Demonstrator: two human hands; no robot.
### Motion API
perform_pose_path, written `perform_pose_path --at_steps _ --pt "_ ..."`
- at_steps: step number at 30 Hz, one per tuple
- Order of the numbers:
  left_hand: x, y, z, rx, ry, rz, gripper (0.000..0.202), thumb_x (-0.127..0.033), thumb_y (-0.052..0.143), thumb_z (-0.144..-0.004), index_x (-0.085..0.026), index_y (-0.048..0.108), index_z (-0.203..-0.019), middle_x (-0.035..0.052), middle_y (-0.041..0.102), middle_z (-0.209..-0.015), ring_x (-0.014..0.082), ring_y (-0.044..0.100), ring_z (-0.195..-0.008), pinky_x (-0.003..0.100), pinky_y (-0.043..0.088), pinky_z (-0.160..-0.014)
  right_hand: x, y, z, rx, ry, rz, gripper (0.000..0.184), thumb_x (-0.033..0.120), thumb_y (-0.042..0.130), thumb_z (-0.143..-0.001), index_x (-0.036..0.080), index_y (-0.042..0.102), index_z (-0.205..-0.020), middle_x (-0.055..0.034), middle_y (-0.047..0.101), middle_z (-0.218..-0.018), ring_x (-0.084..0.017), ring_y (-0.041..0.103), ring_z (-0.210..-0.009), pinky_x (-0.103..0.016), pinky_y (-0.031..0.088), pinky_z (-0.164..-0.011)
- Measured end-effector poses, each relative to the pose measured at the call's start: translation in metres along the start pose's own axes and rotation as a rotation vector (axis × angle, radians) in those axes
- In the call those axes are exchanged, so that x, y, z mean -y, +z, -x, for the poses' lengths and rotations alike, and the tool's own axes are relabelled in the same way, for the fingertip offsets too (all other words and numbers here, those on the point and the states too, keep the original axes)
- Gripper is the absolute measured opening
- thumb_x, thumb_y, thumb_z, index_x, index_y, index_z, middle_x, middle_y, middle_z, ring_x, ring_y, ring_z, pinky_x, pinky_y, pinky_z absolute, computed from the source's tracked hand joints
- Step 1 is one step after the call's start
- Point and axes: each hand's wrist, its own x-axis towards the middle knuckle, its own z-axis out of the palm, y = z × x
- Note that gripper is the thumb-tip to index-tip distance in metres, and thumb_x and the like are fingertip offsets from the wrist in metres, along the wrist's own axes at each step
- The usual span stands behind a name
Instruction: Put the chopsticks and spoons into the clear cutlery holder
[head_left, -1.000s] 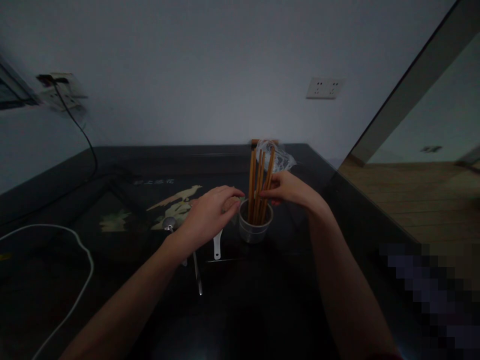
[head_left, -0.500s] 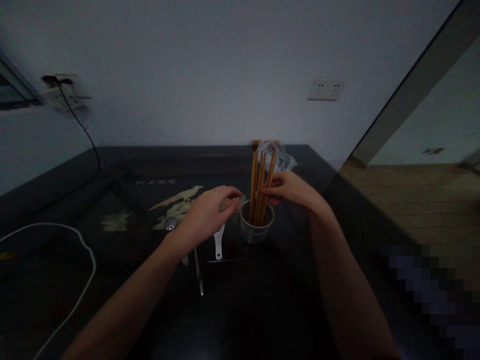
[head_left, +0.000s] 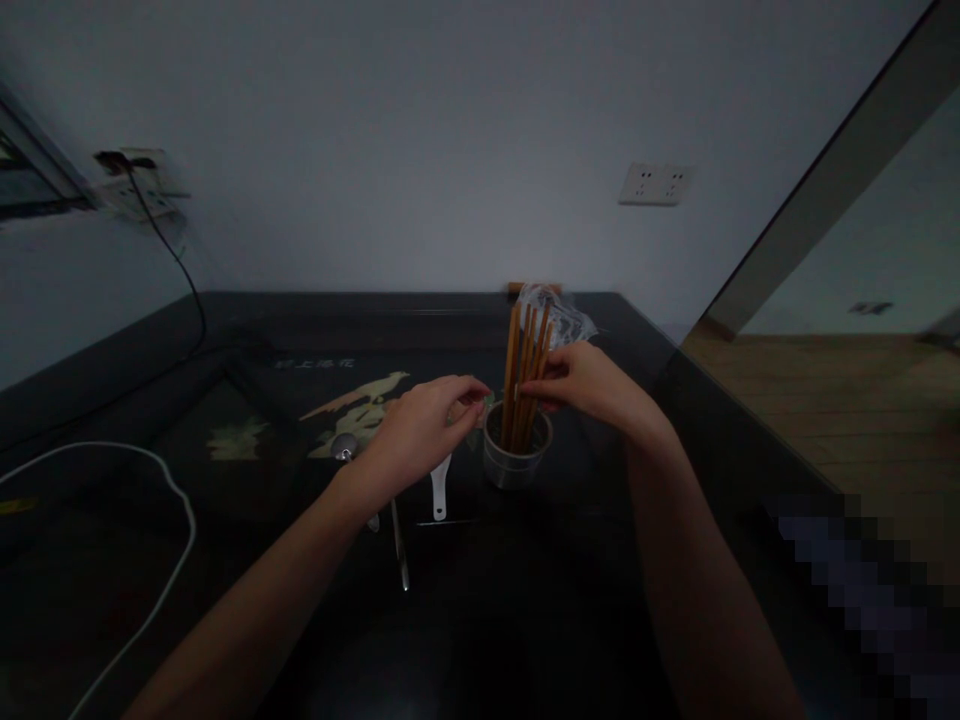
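Several wooden chopsticks [head_left: 525,350] stand upright in a small clear cup [head_left: 516,462] on a dark table [head_left: 525,600]. My right hand [head_left: 589,385] is closed on the chopsticks from the right, about halfway up. My left hand [head_left: 420,430] hovers just left of the cup's rim, its fingers curled and pinched together; what they hold, if anything, I cannot make out. Under the left hand lie a white spoon [head_left: 439,492] and a metal spoon [head_left: 345,447] with its long handle [head_left: 399,545].
A crumpled clear plastic bag [head_left: 566,318] lies behind the cup near the wall. A white cable [head_left: 176,500] loops over the table's left side, a black cable [head_left: 196,310] runs to a wall socket [head_left: 127,185]. The table's right edge borders a wooden floor [head_left: 825,400].
The chopsticks have been drawn closer together into a tighter bundle. Both hands have kept their places at the cup, the left fingertips closing a little.
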Motion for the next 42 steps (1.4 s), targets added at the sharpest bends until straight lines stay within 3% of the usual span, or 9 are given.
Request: perform_pose_path --at_steps 6,10,23,28,42 --pt "0.000 -0.001 0.000 0.014 -0.005 -0.021 0.022 -0.029 0.050 -0.092 -0.022 0.063 -0.108 0.0043 0.068 -0.107 0.0219 0.063 -0.096 0.036 0.049 -0.084 0.005 -0.002 0.002 -0.064 0.053 0.168 0.018 0.026 0.070 -0.076 0.015 0.065 -0.063 -0.0052 0.063 -0.056 -0.016 0.059 -0.051 -0.029 0.045 -0.048" --pt "0.000 -0.002 0.001 0.006 0.010 -0.030 0.022 -0.027 0.050 -0.092 -0.022 0.062 -0.109 0.0030 0.068 -0.106 0.0208 0.064 -0.096 0.036 0.049 -0.085 0.006 -0.003 0.003 -0.047 0.046 0.218 0.015 0.025 0.069 -0.077 0.013 0.066 -0.068 -0.0053 0.066 -0.060 -0.015 0.060 -0.053 -0.028 0.044 -0.049" --pt "-0.001 -0.003 0.001 -0.010 0.022 -0.034 0.021 -0.026 0.052 -0.091 -0.021 0.063 -0.108 0.0029 0.069 -0.106 0.0207 0.064 -0.097 0.036 0.048 -0.085 0.001 -0.005 0.003 -0.050 0.048 0.117 0.015 0.022 0.061 -0.082 0.014 0.063 -0.069 -0.0052 0.066 -0.060 -0.014 0.062 -0.052 -0.026 0.051 -0.049" --pt "-0.002 -0.003 0.001 -0.006 0.018 -0.038 0.021 -0.026 0.051 -0.091 -0.021 0.063 -0.108 0.0032 0.069 -0.106 0.0205 0.064 -0.097 0.035 0.049 -0.084 -0.004 -0.002 -0.002 -0.008 0.059 0.083 0.015 0.025 0.060 -0.083 0.012 0.064 -0.078 -0.0075 0.067 -0.066 -0.015 0.062 -0.054 -0.028 0.055 -0.053" --pt "-0.003 -0.004 0.000 -0.006 0.016 -0.041 0.021 -0.026 0.051 -0.091 -0.020 0.064 -0.107 0.0035 0.070 -0.105 0.0204 0.065 -0.095 0.035 0.049 -0.083 -0.008 -0.003 -0.003 0.032 0.049 0.096 0.018 0.031 0.064 -0.081 0.013 0.066 -0.082 -0.0061 0.066 -0.067 -0.015 0.059 -0.053 -0.030 0.052 -0.052"
